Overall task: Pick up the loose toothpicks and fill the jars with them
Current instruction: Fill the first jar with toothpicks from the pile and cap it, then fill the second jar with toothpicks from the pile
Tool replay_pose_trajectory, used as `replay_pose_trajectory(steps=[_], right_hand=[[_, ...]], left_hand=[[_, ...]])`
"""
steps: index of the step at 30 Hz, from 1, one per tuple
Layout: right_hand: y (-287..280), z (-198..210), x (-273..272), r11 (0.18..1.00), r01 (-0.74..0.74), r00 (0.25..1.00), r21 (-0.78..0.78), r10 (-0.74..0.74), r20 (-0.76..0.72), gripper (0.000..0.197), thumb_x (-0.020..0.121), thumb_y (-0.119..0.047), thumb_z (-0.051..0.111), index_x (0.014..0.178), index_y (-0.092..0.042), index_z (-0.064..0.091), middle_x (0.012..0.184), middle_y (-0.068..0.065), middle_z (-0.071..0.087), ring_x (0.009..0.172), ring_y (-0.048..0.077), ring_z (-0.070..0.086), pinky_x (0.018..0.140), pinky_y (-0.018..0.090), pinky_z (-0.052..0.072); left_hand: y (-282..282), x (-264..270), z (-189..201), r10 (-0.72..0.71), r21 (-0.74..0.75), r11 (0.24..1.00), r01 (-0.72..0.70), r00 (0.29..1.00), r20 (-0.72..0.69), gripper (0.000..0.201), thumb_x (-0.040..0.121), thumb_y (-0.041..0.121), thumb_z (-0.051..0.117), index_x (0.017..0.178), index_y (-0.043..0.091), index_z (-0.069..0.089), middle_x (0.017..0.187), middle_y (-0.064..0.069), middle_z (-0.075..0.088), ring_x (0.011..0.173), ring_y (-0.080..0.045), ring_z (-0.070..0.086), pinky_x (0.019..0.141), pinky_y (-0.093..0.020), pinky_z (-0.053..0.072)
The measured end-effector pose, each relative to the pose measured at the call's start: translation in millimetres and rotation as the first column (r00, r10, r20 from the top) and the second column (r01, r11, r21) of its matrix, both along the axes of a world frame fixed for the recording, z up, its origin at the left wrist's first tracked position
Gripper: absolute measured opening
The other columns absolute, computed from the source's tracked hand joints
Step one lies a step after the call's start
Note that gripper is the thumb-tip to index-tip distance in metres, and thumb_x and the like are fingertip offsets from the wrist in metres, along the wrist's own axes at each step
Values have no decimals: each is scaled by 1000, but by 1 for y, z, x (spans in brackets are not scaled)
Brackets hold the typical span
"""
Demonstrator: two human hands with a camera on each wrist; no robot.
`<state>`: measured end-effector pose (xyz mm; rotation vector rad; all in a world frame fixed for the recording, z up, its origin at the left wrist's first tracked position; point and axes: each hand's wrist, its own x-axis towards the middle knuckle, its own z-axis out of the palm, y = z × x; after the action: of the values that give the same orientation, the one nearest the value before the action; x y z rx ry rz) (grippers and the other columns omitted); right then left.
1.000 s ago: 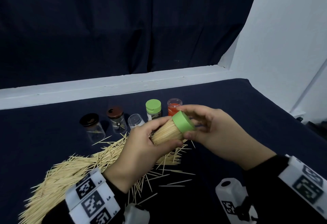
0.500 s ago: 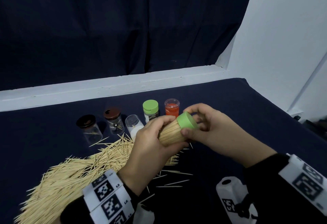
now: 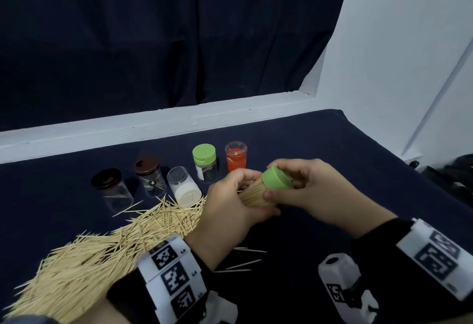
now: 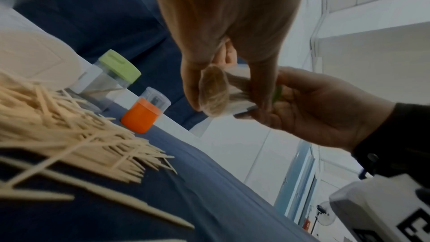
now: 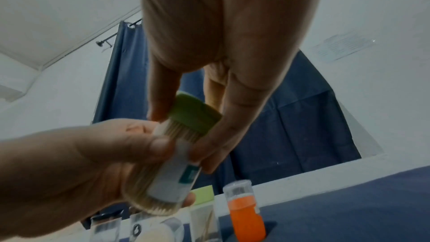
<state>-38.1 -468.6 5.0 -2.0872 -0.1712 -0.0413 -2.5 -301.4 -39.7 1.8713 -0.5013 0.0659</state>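
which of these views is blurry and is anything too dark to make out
Head view: evenly lit, mostly sharp, though the toothpick pile smears near the bottom-left corner. Left wrist view: dim, nearest toothpicks out of focus. Right wrist view: dim, the held jar soft, lower-left jars blurred.

Pale matt wooden toothpicks [image 3: 97, 254] lie on a dark matt cloth [image 3: 332, 149], beside clear glossy plastic jars [image 3: 207, 167] with smooth plastic lids [image 3: 204, 152].
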Motion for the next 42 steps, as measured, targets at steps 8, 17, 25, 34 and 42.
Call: replay_pose_trajectory(steps=[8, 17, 25, 34, 42], right_hand=[[2, -10, 9, 967, 177, 983, -181, -183, -20, 32, 72, -35, 78, 100, -26, 67, 87, -6, 69, 75, 6, 65, 68, 21, 54], [-41, -18, 45, 721, 250, 912, -646, -400, -94, 50, 80, -29, 68, 121, -12, 47, 98, 5, 55, 83, 22, 58, 74, 33, 51], [-37, -27, 49, 696, 214, 903, -686, -408, -133, 46, 79, -33, 66, 113, -11, 45, 110, 10, 55, 92, 25, 57, 78, 38, 51], [33, 1, 18, 751, 238, 963, -616, -100, 251, 64, 84, -50, 60, 137, -22, 39, 135, -1, 41, 128, 18, 35, 106, 31, 31], [113, -47, 29, 559, -386, 919, -733, 163, -360, 97, 77, -67, 60, 148, -15, 19, 156, 12, 13, 144, 31, 9, 113, 50, 24]], left_hand=[[-13, 5, -4, 1, 144, 990, -3, 1000, 13, 66, 47, 24, 94, 102, 27, 57, 97, 14, 63, 91, 4, 57, 72, -3, 39], [1, 17, 2, -11, 371, 929, -14, 998, 64, 60, 70, 31, 83, 121, 26, 51, 122, 13, 53, 112, 1, 47, 97, -15, 36], [20, 16, -3, 25, 447, 893, -41, 999, 43, 47, 80, 35, 74, 120, 28, 51, 117, 15, 53, 110, 1, 47, 90, -10, 32], [77, 20, 25, 213, 479, 842, -246, 969, 125, 37, 80, 34, 73, 112, 29, 54, 109, 13, 53, 103, -3, 50, 88, -17, 36], [174, 49, 38, 547, 704, 522, -481, 822, 157, 69, 81, 38, 72, 137, 16, 40, 139, -10, 38, 132, -29, 28, 105, -41, 33]])
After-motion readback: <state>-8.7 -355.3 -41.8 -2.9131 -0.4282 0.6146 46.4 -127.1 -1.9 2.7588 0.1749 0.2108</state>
